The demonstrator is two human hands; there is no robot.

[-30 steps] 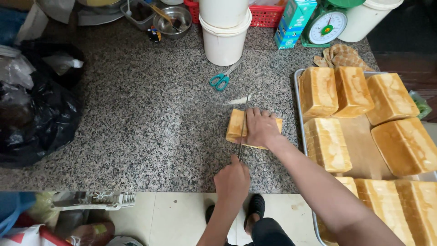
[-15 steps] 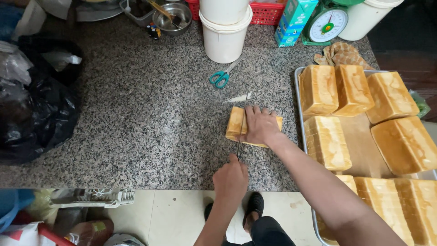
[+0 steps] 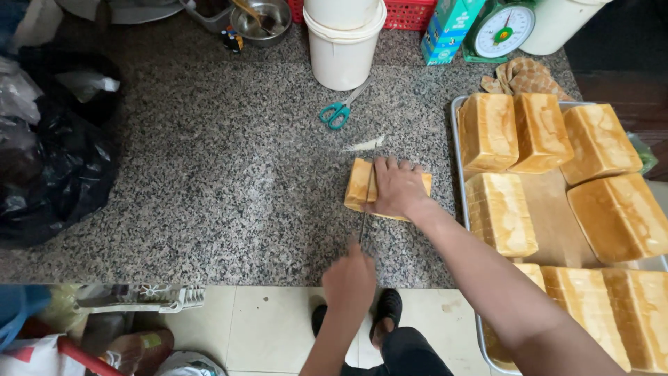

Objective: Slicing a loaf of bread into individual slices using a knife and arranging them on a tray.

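Note:
A golden bread loaf (image 3: 360, 185) lies on the speckled granite counter (image 3: 229, 181). My right hand (image 3: 398, 188) presses flat on top of it, fingers spread. My left hand (image 3: 349, 280) grips the handle of a long knife (image 3: 364, 209), whose thin blade runs up into the loaf near its left end. A pale sliver of bread (image 3: 364, 145) lies on the counter just beyond the loaf.
A metal tray (image 3: 460, 167) on the right holds several whole loaves (image 3: 498, 212). Teal scissors (image 3: 338, 113), a white bucket (image 3: 342, 49), a green scale (image 3: 502, 29) and a carton (image 3: 447, 22) stand at the back. A black bag (image 3: 56, 167) fills the left side.
The knife and my left hand have shifted slightly along the cut; my right hand stays pressed on the loaf. The view has tilted a little.

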